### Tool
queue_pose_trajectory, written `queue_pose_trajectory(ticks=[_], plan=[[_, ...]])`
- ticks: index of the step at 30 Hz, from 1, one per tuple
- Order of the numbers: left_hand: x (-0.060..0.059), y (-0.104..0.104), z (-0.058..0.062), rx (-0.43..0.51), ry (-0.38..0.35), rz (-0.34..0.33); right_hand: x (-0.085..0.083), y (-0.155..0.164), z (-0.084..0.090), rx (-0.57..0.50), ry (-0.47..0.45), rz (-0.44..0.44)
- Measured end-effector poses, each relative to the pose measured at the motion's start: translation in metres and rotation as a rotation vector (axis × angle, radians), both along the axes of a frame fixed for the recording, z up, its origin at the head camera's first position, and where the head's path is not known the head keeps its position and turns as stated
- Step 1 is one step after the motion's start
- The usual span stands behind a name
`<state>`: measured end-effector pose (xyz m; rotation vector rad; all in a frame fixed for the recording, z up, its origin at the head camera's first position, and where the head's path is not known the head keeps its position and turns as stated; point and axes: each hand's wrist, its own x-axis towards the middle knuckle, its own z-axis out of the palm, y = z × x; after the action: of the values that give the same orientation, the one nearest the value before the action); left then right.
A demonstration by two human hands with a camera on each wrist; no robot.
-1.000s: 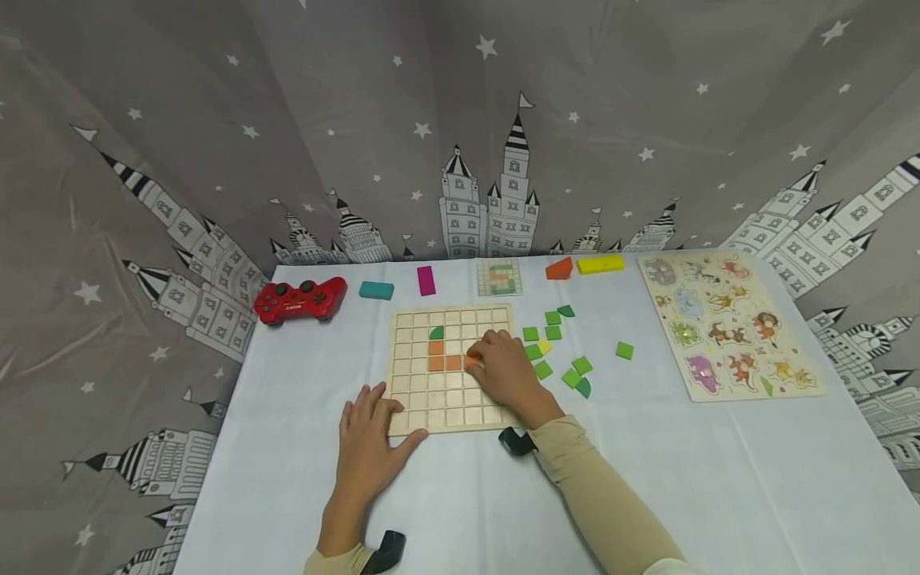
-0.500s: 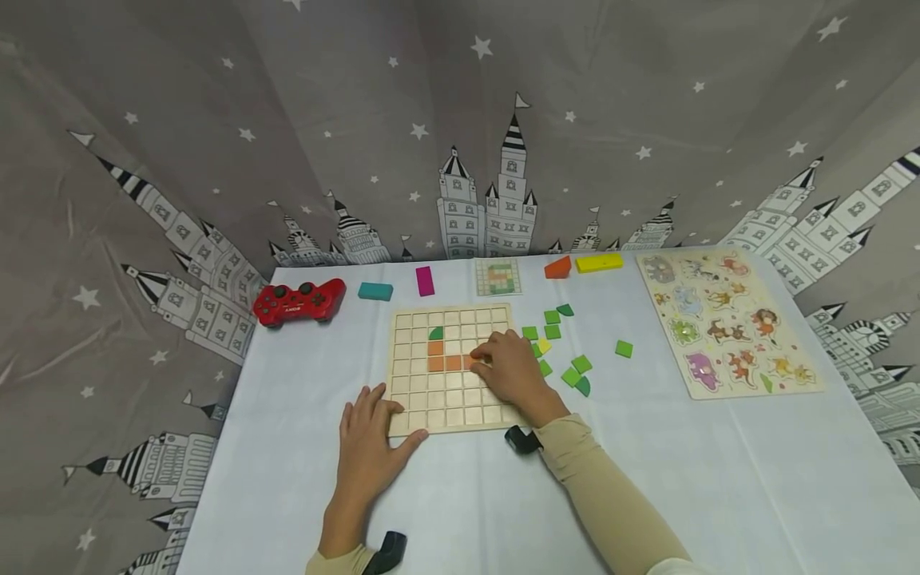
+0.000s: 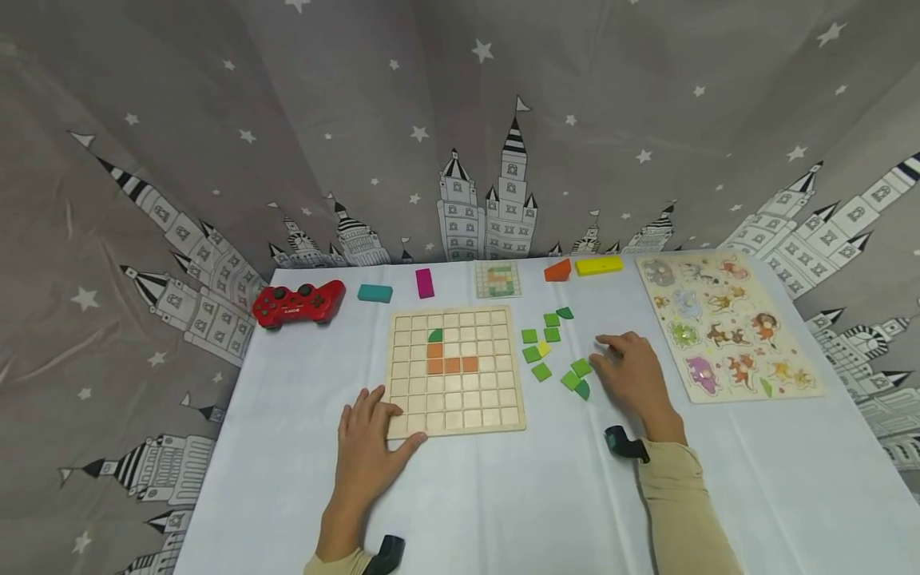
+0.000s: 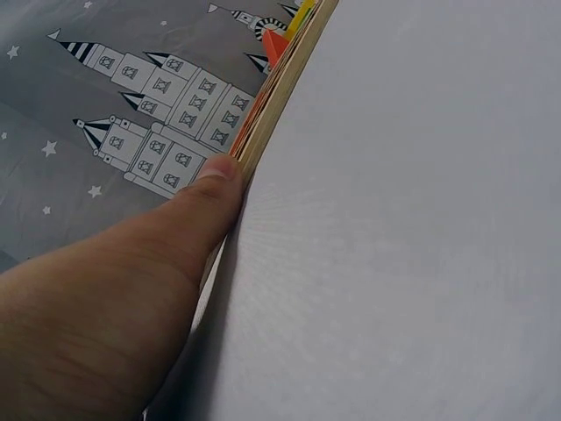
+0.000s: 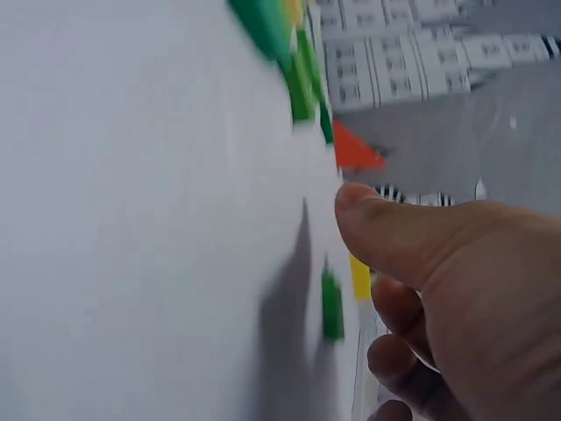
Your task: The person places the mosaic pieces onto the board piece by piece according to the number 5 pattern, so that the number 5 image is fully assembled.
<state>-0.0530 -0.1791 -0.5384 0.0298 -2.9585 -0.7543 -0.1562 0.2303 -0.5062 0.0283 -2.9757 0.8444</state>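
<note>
The table [image 3: 503, 495] is viewed from above by the head camera; each hand is framed closely by its wrist camera, low over that shared surface.

Bare tablecloth [image 3: 503, 495] is lying open between the left hand [image 3: 370, 447] and the right hand [image 3: 636, 379]. Green tiles [image 3: 557, 351] are crowding just left of the right hand; the animal puzzle [image 3: 726, 323] is blocking its right. The grid board [image 3: 453, 415] is sitting against the left hand's fingertips, with the red gamepad [image 3: 298, 301] well beyond it.
</note>
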Motion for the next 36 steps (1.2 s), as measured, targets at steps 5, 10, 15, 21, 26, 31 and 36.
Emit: queue_pose_trajectory(ticks=[5, 10, 15, 21, 26, 31, 36], plan=[[0.000, 0.000, -0.001, 0.001, 0.003, -0.001, 0.005, 0.034, -0.007, 0.028, -0.029, -0.020], [0.000, 0.002, 0.000, -0.003, -0.019, -0.001, 0.007, 0.040, -0.008, 0.031, -0.081, -0.031], [0.000, 0.003, 0.000, -0.012, -0.028, -0.001, 0.009, 0.044, -0.012, 0.021, -0.064, -0.050], [0.000, 0.003, 0.001, -0.018, -0.023, -0.007, 0.009, 0.048, -0.019, 0.018, -0.009, -0.069], [0.000, 0.002, 0.001, -0.015, -0.012, -0.003, 0.005, 0.044, -0.016, 0.030, -0.029, -0.074], [0.000, 0.001, 0.000, -0.017, -0.008, -0.001, -0.001, 0.030, -0.013, 0.044, -0.051, -0.063], [0.001, 0.001, 0.000, -0.015, -0.009, 0.003, -0.013, -0.014, -0.001, 0.026, -0.055, 0.015]])
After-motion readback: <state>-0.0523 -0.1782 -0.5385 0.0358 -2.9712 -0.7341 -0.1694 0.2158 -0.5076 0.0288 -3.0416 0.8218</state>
